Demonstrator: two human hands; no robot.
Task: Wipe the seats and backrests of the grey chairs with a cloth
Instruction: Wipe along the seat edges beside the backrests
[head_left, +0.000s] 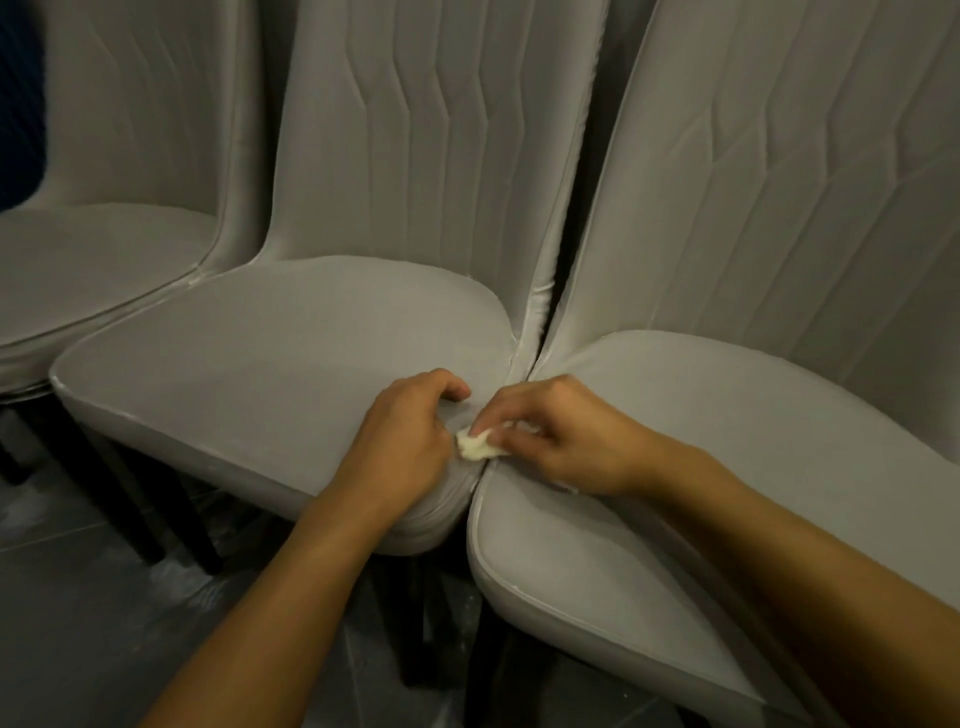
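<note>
A: Where's the cloth (475, 446)?

B: Pinched in the right hand (561, 436), at the seam where the middle seat (260, 364) and right seat (727, 441) touch. The left hand (410, 421) curls over the middle seat's edge, pressing it down.

A: Risks?

B: The wad's tiny. It could drop into the gap, or bare fingers could smear the vinyl.

A: Obstacles?

B: A 3rd chair (93, 260) crowds the left, and the touching seats hide their sides. Dark legs (150, 519) stand on the floor (78, 623).
</note>
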